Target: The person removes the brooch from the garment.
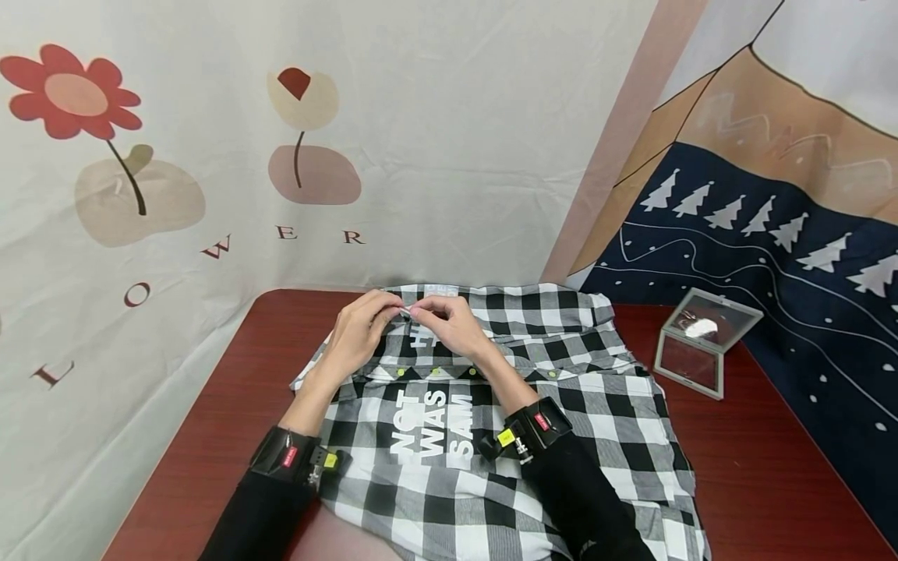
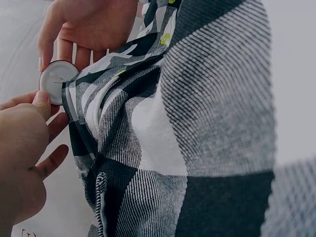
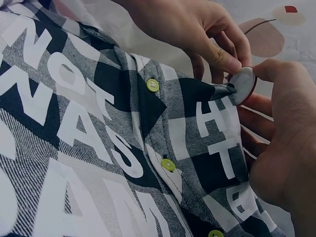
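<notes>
Looking at shirt (image 1: pixel 589 421) across table (image 1: pixel 758 467); spotting disc (image 2: pixel 51 85) against its edge, between left hand (image 1: pixel 358 331) and right hand (image 1: pixel 452 323); finding case (image 1: pixel 690 362) on table, right of shirt; seeing cloth (image 1: pixel 456 156) behind it all.

Shirt (image 1: pixel 596 397) shows black, white and grey checks — lettering (image 3: pixel 49 202) white | buttons (image 3: pixel 153 85) are lime green | round disc (image 2: pixel 55 74) is pale grey, rimmed red | worktop (image 1: pixel 203 467) is reddish brown | sleeves (image 1: pixel 259 499) are black | right backdrop (image 1: pixel 842 421) is navy and tan — with white trees (image 1: pixel 826 255)
</notes>
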The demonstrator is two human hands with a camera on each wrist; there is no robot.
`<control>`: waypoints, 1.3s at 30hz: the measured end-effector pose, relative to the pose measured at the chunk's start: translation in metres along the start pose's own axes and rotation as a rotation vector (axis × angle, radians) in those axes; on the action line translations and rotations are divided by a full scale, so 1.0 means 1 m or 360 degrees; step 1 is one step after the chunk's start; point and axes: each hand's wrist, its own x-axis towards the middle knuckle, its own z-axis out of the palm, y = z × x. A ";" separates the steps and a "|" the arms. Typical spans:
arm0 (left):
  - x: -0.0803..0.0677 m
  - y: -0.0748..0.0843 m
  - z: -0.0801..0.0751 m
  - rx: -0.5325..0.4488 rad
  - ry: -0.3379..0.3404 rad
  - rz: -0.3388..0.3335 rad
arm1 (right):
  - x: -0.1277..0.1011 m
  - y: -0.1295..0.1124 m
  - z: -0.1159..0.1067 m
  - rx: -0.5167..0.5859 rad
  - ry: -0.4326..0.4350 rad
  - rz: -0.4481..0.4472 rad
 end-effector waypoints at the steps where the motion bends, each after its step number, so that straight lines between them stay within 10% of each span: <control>1: 0.000 0.000 0.000 -0.0011 0.0007 0.0001 | 0.000 0.000 0.000 0.0008 0.0016 0.0001; 21: -0.002 -0.005 -0.012 -0.0114 -0.0211 -0.0221 | -0.001 0.002 0.003 0.0050 0.0173 0.0095; 39: -0.005 -0.007 -0.001 0.0013 -0.0134 -0.0135 | -0.001 0.000 0.003 0.0023 0.0139 0.0061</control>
